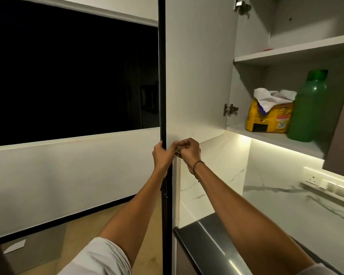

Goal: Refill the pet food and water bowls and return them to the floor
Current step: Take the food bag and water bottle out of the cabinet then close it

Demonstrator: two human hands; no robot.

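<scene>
An upper cabinet stands open, its white door [195,72] swung out toward me. On the lower shelf [270,137] sits a yellow pet food bag [266,120] with its top torn open, and a green bottle [308,108] stands right beside it. My left hand [163,153] grips the bottom corner edge of the door. My right hand [188,150] pinches the same bottom edge from the inner side, fingers curled. No bowls are in view.
A dark countertop edge [211,235] lies below my right arm, with a marble backsplash [276,195] and a wall socket strip [330,183] behind. An upper shelf [294,50] sits above. A dark window [68,76] fills the left, with wooden floor [72,235] below.
</scene>
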